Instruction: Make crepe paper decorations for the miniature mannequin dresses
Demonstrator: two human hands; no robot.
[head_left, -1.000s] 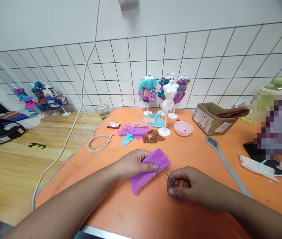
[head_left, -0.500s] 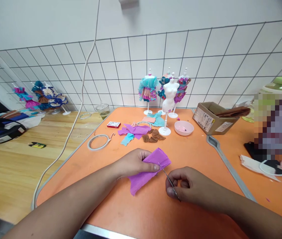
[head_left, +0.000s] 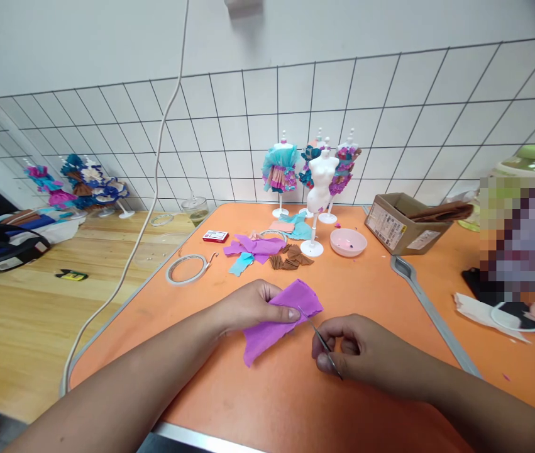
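Note:
Pinched between the thumb and fingers of my left hand [head_left: 258, 308] is a piece of purple crepe paper [head_left: 271, 340], held above the orange table [head_left: 229, 390]. My right hand [head_left: 356, 352] is closed on slim metal tweezers [head_left: 326, 347]. Their pointed end lies against the paper, close to my left thumb tip; whether the tips grip the paper I cannot tell. Beyond the hands lie more purple paper [head_left: 267, 248], a blue scrap [head_left: 242, 263] and crumpled brown pieces [head_left: 290, 258]. Behind these stands a bare white mini mannequin [head_left: 322, 182].
A tape roll [head_left: 168, 270] and a small red box [head_left: 215, 236] lie at the left. Toward the back right are a pink bowl [head_left: 348, 243] and a cardboard box [head_left: 402, 226]. Dressed mannequins [head_left: 280, 170] stand by the wall. A white cable [head_left: 156, 170] hangs at the left.
Both hands, with the paper and tweezers, have shifted very slightly left. The tweezers' tip stays against the paper near my left thumb. Nothing else has visibly moved.

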